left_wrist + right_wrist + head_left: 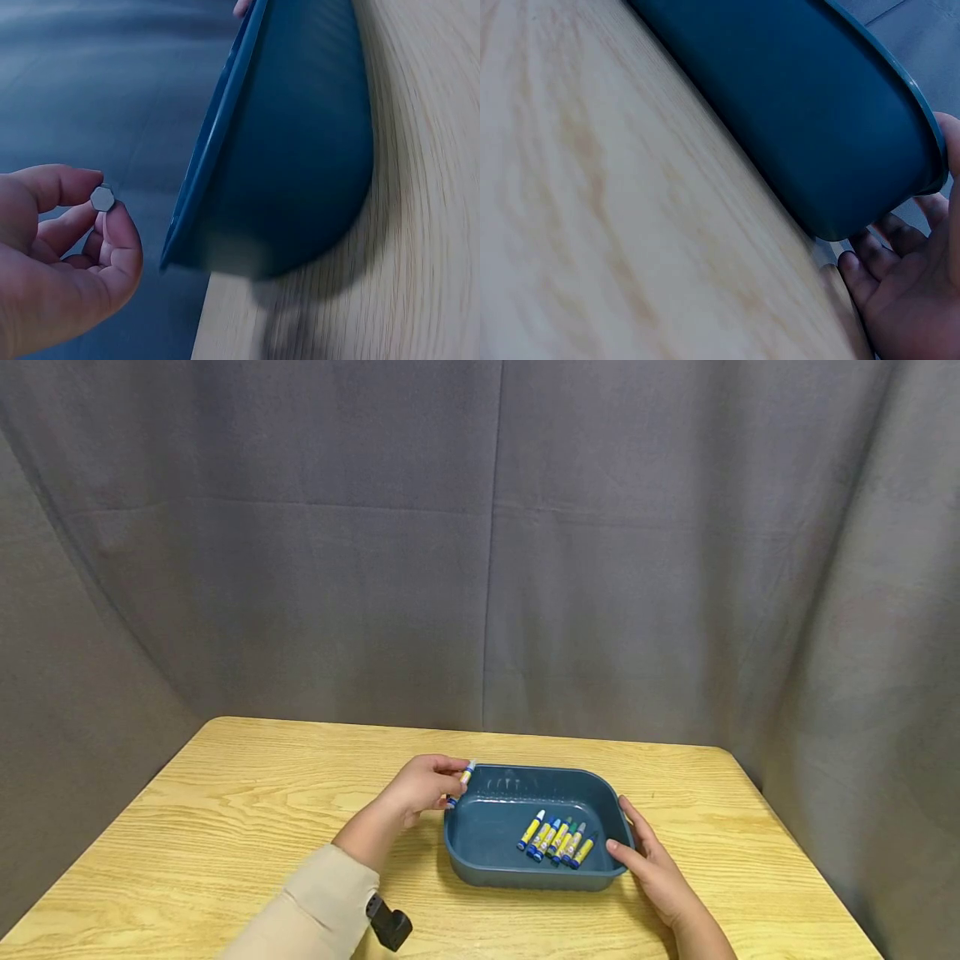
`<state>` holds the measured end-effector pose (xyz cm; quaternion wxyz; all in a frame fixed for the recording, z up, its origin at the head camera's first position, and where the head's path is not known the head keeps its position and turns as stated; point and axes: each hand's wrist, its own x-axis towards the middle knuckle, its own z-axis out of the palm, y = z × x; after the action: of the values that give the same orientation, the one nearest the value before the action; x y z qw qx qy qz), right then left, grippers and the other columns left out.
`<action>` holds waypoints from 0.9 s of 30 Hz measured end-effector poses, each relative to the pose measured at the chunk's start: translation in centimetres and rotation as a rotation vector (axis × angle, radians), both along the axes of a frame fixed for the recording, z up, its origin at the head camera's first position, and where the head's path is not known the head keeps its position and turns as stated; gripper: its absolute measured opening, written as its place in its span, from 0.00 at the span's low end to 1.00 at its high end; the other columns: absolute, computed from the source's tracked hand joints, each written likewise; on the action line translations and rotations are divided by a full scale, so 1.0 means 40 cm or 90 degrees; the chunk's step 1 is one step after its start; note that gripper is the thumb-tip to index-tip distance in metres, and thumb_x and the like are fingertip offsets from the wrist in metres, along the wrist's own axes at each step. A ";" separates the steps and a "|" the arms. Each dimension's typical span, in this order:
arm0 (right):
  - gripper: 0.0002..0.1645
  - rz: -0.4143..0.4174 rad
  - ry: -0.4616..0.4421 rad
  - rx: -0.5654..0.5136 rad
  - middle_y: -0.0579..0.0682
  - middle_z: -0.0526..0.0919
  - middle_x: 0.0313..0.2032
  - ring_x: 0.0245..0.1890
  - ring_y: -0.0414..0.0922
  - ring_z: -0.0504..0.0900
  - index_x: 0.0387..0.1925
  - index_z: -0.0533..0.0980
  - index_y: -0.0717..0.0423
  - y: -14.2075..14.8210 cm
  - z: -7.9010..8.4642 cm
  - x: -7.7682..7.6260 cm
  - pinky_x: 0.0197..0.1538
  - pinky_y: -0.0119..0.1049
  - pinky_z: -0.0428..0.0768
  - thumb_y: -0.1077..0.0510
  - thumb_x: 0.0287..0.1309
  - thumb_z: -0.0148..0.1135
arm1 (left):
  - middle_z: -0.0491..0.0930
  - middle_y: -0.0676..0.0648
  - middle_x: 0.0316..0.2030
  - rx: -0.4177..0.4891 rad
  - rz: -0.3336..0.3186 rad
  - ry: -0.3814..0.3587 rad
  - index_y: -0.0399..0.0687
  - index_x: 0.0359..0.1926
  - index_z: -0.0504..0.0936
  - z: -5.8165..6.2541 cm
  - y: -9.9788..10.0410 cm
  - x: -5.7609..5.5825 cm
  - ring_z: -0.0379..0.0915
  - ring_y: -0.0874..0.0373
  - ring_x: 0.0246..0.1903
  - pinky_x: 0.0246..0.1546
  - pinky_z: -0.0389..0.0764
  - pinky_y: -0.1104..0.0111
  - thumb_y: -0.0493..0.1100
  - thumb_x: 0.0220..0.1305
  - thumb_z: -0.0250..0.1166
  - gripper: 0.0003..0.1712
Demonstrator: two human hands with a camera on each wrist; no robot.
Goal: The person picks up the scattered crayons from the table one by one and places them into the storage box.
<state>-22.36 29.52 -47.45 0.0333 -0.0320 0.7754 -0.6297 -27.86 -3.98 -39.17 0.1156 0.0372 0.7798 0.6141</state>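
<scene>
A dark blue plastic basin (495,878) sits on the table, with several yellow-wrapped crayons (531,830) lying together in its right half. Between thumb and fingers, my left hand (423,787) pinches one crayon (467,774) just over the basin's left rim. The left wrist view shows the pale, flat end of this crayon (103,199) facing the camera, with the basin's wall (300,150) apart from the fingers. My right hand (654,868) holds the basin's right side, thumb over the rim and fingers against the outer wall, as the right wrist view also shows.
The light wooden table (247,827) extends on both sides of the basin. Grey curtains (480,543) hang behind it and along both sides. A black wrist device (388,923) sits by the left sleeve.
</scene>
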 end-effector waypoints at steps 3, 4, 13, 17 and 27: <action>0.45 -0.002 0.001 -0.003 0.64 0.52 0.74 0.52 0.14 0.64 0.78 0.44 0.50 0.000 0.000 0.000 0.53 0.12 0.66 0.58 0.67 0.55 | 0.80 0.39 0.47 -0.018 -0.016 0.004 0.35 0.58 0.79 0.003 0.037 -0.003 0.74 0.58 0.36 0.31 0.79 0.71 0.30 0.61 0.61 0.22; 0.45 -0.002 0.002 -0.004 0.64 0.52 0.74 0.52 0.14 0.64 0.78 0.44 0.50 -0.001 0.000 0.000 0.53 0.12 0.65 0.58 0.67 0.55 | 0.80 0.40 0.45 -0.022 -0.021 0.002 0.35 0.58 0.79 0.003 0.049 -0.004 0.73 0.58 0.35 0.32 0.80 0.71 0.30 0.61 0.61 0.23; 0.45 -0.005 0.004 -0.003 0.64 0.52 0.75 0.52 0.14 0.63 0.78 0.44 0.50 0.001 0.001 -0.001 0.53 0.12 0.65 0.58 0.67 0.55 | 0.79 0.42 0.40 -0.083 -0.060 -0.015 0.35 0.57 0.80 -0.019 0.143 -0.014 0.74 0.57 0.34 0.36 0.84 0.65 0.29 0.59 0.63 0.23; 0.45 -0.004 0.005 -0.003 0.65 0.52 0.75 0.52 0.13 0.63 0.78 0.44 0.50 0.001 -0.001 -0.002 0.53 0.11 0.65 0.58 0.67 0.55 | 0.81 0.42 0.40 -0.116 -0.057 -0.023 0.35 0.54 0.82 -0.037 0.180 -0.017 0.74 0.58 0.33 0.33 0.83 0.66 0.28 0.58 0.64 0.21; 0.46 -0.006 0.002 -0.001 0.64 0.52 0.75 0.52 0.13 0.63 0.78 0.44 0.50 0.000 0.000 -0.003 0.53 0.11 0.64 0.58 0.66 0.56 | 0.83 0.40 0.43 -0.205 -0.052 -0.016 0.34 0.48 0.84 -0.077 0.238 -0.021 0.73 0.58 0.27 0.24 0.79 0.70 0.25 0.53 0.65 0.19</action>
<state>-22.46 29.53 -47.44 0.0289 -0.0292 0.7751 -0.6306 -28.71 5.54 -42.24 0.1544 0.0421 0.8647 0.4761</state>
